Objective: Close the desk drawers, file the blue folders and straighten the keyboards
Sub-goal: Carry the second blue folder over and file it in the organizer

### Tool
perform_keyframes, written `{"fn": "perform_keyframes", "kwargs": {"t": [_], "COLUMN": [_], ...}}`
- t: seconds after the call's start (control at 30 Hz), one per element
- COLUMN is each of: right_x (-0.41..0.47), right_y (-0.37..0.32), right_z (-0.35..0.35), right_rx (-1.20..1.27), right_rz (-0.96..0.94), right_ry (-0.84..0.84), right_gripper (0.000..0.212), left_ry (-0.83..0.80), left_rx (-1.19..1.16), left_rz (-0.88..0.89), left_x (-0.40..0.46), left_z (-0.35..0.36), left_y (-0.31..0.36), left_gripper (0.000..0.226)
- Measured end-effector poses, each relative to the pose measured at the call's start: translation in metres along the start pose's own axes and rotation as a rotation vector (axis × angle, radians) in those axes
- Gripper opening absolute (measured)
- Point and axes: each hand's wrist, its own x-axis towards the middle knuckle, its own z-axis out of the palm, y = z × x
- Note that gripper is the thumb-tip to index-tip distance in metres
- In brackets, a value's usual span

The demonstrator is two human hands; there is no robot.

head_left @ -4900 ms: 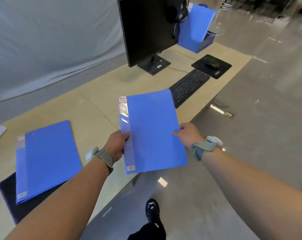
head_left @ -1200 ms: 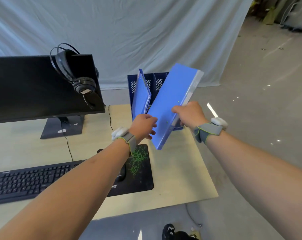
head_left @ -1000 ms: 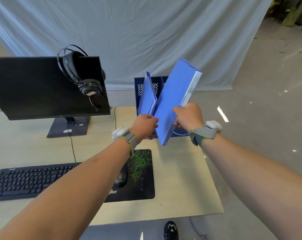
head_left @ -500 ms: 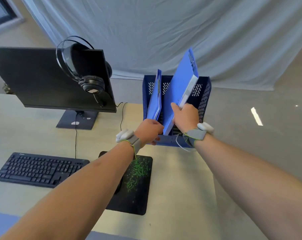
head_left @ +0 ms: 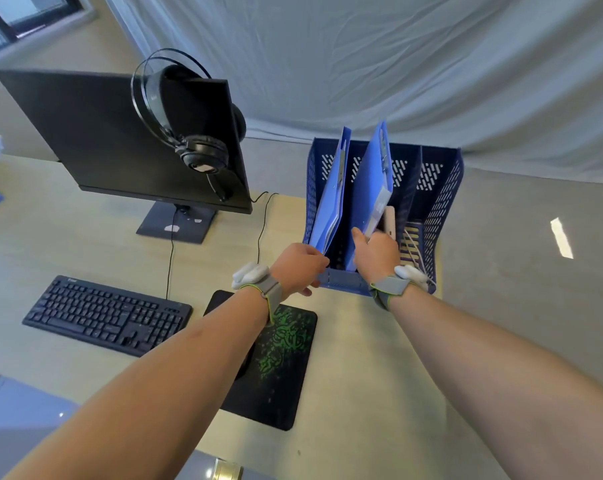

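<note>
Blue folder, pinched by right hand in the rack at one o'clock, may tip if released; left hand steadies its neighbour.

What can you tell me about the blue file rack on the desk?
The rack is dark blue plastic with slotted, perforated walls and upright dividers forming several slots, open at the top. It stands on the far right corner of the desk, right of the monitor. Two blue folders stand tilted in its left slots: the left folder, with the left hand at its lower edge, and the right folder, which the right hand grips low down. The rightmost slots hold no folders.
</note>
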Motion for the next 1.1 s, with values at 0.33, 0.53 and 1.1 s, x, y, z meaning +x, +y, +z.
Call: {"fn": "perform_keyframes", "kwargs": {"t": [0.33, 0.53, 1.1], "right_x": [-0.019, -0.041, -0.231], "right_y": [0.004, -0.031, -0.247], "right_z": [0.001, -0.001, 0.193], "right_rx": [-0.312, -0.482, -0.647], "right_rz": [0.036, 0.009, -0.209], "right_ry": [-0.278, -0.431, -0.781], "right_gripper": [0.056, 0.019, 0.038], "left_ry": [-0.001, 0.015, 0.292], "left_rx": [0.087, 0.075, 0.083], "left_rz": [0.0, -0.008, -0.085], "left_x": [-0.007, -0.02, -0.159], "left_z": [-0.018, -0.037, -0.278], "left_y": [-0.019, -0.033, -0.232], "left_gripper": [0.028, 0.024, 0.019]}}
